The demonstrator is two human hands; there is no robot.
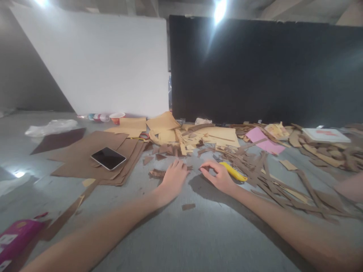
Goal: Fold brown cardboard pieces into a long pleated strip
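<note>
My left hand (175, 176) lies palm down on the grey table, fingers stretched out over a folded brown paper piece (157, 173). Ends of that piece show on both sides of the hand. To the right, my right hand (217, 175) is curled, thumb and forefinger tips close together; whatever sits between them is too small to make out. Just beside it rests a yellow-handled tool (234, 172), its working end partly hidden behind the hand. A small brown paper scrap (188, 206) lies in front of the hands.
Brown sheets (82, 162) bear a phone (108, 158) on the left. Tan paper (163, 122) and scraps lie ahead; brown strips (266, 177) spread rightward. Also present are a pink sheet (262, 139), a white box (326, 135), a red cup (117, 118) and a magenta package (19, 238).
</note>
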